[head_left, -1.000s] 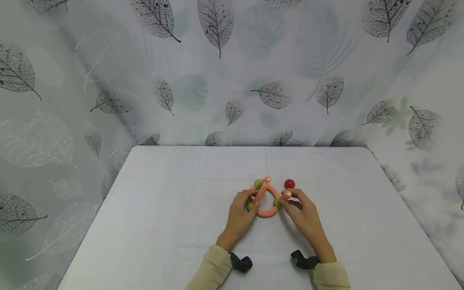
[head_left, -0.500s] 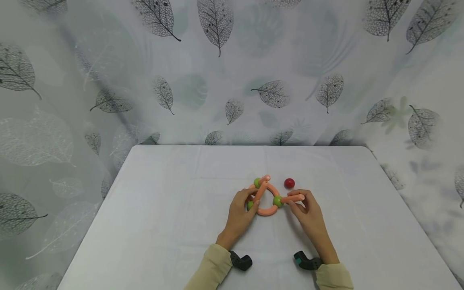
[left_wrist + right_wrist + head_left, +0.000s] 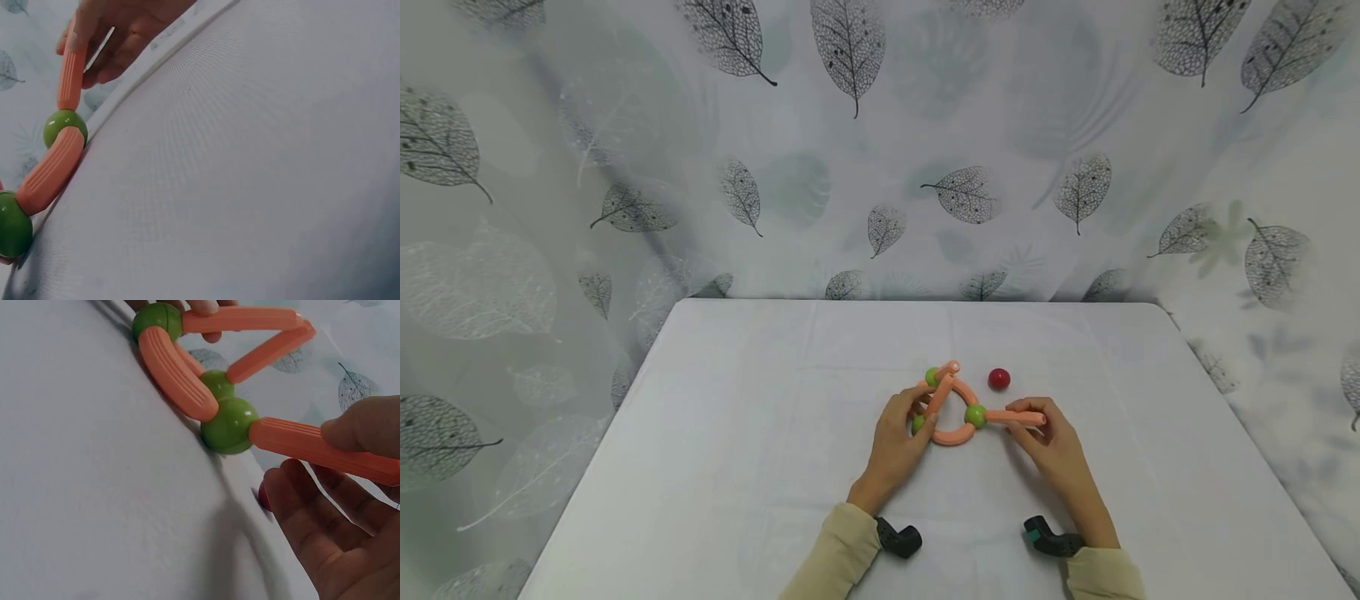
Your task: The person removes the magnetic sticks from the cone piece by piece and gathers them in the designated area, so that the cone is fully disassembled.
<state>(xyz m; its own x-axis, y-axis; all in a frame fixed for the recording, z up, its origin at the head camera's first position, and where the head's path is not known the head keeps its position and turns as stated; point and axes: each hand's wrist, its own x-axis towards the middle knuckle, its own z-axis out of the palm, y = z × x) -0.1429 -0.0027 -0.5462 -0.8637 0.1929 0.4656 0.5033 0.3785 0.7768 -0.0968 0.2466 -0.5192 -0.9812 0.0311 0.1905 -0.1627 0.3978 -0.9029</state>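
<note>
In the head view a ring of curved orange rods [image 3: 178,375] and green balls lies on the table, with straight orange rods joined to the balls. My left hand [image 3: 898,433] grips a leaning straight rod [image 3: 244,320] near the left green ball [image 3: 156,323]; its palm is hidden. My right hand [image 3: 1054,440] pinches the far end of another straight rod [image 3: 1011,417] between thumb and fingers. That rod points right from the right green ball [image 3: 975,416]. Two further straight rods' tips meet above the ring in the right wrist view.
A red ball [image 3: 999,379] sits on the white-covered table [image 3: 760,442], behind the right hand. Leaf-patterned cloth [image 3: 880,150] hangs behind and at both sides. Dark cameras are strapped to both wrists.
The right-hand rod has swung down from a steep tilt to point out rightward, still joined to the green ball. My right hand has shifted right with it. The left hand stays in place.
</note>
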